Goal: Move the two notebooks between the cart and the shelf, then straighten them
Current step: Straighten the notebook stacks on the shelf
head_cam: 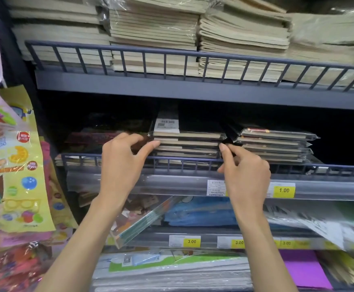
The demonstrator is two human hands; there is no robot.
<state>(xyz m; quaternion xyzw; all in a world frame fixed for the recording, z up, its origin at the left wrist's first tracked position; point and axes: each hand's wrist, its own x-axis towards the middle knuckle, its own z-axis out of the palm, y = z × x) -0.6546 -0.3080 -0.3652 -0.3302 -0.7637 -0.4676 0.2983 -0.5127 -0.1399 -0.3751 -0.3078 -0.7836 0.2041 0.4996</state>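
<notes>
A stack of black plastic-wrapped notebooks [188,142] lies on the middle shelf [193,182], behind its low wire rail. The top one carries a white barcode label. My left hand [123,163] touches the stack's left end with thumb and fingertips, the fingers curved. My right hand [245,171] touches the stack's right end with its fingertips. Both hands bracket the pile from the sides. No cart is in view.
A second pile of wrapped notebooks [277,144] sits just right of the stack. Beige exercise books [155,34] fill the upper shelf. Colourful hanging packets [14,161] crowd the left edge. Lower shelves hold tilted books [142,220] and yellow price tags [283,190].
</notes>
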